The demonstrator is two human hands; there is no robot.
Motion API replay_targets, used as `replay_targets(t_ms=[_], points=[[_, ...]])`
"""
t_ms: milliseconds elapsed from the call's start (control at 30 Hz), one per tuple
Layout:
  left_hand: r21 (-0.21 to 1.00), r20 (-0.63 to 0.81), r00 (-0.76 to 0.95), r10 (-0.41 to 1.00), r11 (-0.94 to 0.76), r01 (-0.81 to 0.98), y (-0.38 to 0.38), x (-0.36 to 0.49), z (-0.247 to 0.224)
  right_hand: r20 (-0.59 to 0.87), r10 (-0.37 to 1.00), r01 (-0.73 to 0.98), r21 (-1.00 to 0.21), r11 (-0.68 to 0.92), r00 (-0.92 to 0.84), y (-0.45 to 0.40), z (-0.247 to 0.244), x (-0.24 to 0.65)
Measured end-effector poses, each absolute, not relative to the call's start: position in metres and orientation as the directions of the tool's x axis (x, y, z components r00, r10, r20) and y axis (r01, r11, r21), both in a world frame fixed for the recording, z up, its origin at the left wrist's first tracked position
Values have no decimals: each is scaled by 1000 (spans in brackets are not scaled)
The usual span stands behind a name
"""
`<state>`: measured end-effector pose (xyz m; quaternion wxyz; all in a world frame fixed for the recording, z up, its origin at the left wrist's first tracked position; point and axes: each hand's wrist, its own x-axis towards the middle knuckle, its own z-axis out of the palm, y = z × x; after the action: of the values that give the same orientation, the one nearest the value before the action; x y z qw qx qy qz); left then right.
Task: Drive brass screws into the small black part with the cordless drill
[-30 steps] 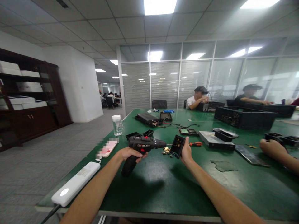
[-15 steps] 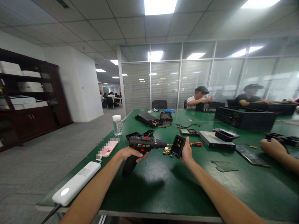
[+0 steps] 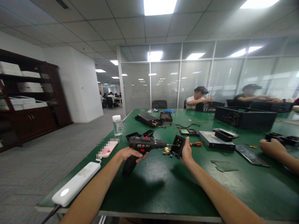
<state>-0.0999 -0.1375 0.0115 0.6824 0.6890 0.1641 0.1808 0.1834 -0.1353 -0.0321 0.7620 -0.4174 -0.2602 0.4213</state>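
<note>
One drill point(image 3: 147, 142): gripped by the left hand point(image 3: 133, 154), fingers wrapped around the handle; white-and-red print is carried on its side, too small to be read.
Held tray point(image 3: 174, 151): clasped at its edge by the right hand point(image 3: 186, 151), tilted above the green table point(image 3: 140, 199); brass-coloured pieces are seen inside, and the drill's bit is pointed into it.
Brass pile point(image 3: 166, 151): heaped on the table, near the held tray.
White device label point(image 3: 84, 172): illegible.
Pink object point(image 3: 111, 150): partly blurred, so its markings cannot be made out.
Bottle point(image 3: 117, 127): clear, topped with a white lid.
Right-hand trays point(image 3: 291, 141): placed beside a co-worker's hand point(image 3: 272, 148); brass-coloured bits are held inside.
</note>
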Motion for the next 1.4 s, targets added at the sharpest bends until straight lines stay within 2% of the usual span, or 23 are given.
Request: replay_targets(t_ms=[633,1400], points=[[1000,15,882,471,16,-26,-136,-100,9,83,836,-349,-883,314,542,-136,-32,183],[1000,4,900,435,-4,-3,-141,-98,18,102,832,-377,-857,352,546,-134,-31,183]])
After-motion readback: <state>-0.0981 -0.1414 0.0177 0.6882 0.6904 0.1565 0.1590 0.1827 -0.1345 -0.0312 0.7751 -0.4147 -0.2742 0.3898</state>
